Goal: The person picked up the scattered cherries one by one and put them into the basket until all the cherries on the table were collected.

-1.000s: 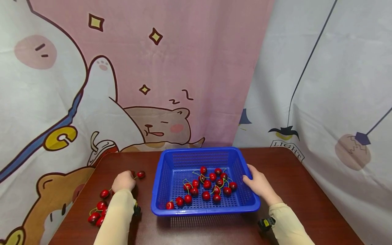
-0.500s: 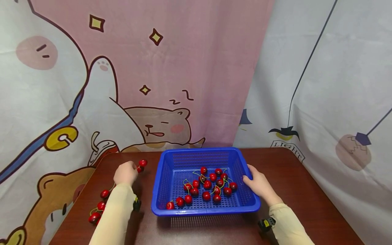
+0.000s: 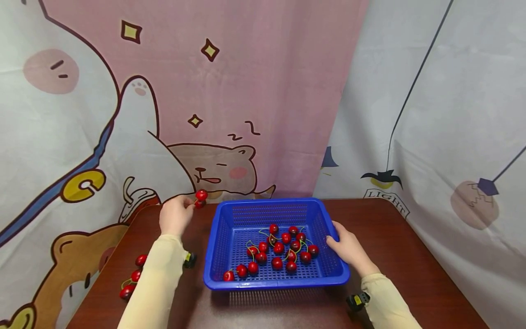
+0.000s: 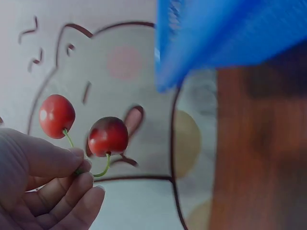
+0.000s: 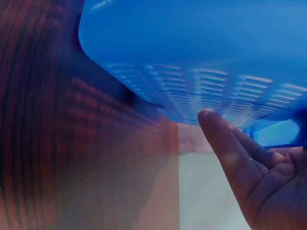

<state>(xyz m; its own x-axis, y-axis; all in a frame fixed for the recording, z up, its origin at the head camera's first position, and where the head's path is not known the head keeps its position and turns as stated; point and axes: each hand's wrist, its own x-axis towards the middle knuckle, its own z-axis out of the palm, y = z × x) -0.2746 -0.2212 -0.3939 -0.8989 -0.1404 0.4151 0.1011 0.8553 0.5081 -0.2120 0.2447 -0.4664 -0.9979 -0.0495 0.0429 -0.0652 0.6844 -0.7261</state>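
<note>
My left hand (image 3: 176,214) pinches the green stems of a pair of cherries (image 4: 108,136) between thumb and fingertips, raised over the back left of the table. Both fruits hang free of the fingers in the left wrist view, one bright red, one darker on top. To the right stands a blue plastic basket (image 3: 276,285) with perforated walls and several cherries (image 3: 278,248) on its floor. My right hand (image 3: 349,246) grips the basket's right rim, thumb over the edge. From the right wrist view, a finger (image 5: 218,132) lies against the outside of the slotted wall.
Several loose cherries (image 3: 136,275) lie on the brown wooden table (image 3: 394,246) at the left, partly hidden by the left sleeve (image 3: 154,283). A cartoon-printed curtain (image 3: 287,114) hangs right behind the table's far edge.
My left hand has lifted the pair of cherries off the table, moving up and slightly right, toward the far edge. The right hand and the basket have stayed in place.
</note>
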